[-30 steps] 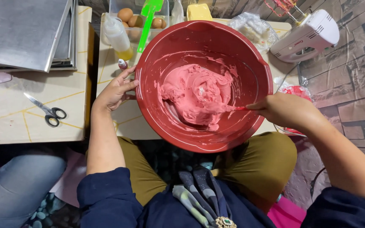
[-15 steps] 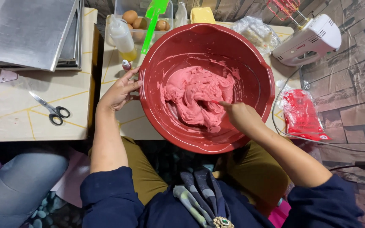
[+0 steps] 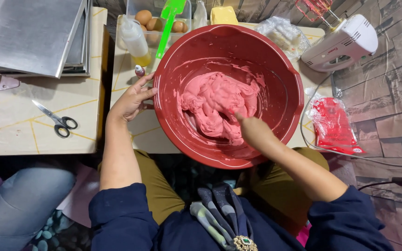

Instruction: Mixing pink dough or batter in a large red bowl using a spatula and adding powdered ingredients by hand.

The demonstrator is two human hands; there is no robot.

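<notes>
Item: large round red plastic bowl (image 3: 275, 56) before us, holding soft pink dough (image 3: 215, 104). Our left hand (image 3: 131, 100), fingers spread, steadies its left rim; our right hand (image 3: 252, 130), fingers together, presses into the dough. Step: hand-mixing. Next, we judge: folding wall smears inward.

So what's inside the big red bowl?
The big red bowl holds a lump of soft pink dough, with pink smears up its wall. The right hand reaches into the dough; its fingertips are buried, and the bowl's bottom under the dough is covered.
</notes>
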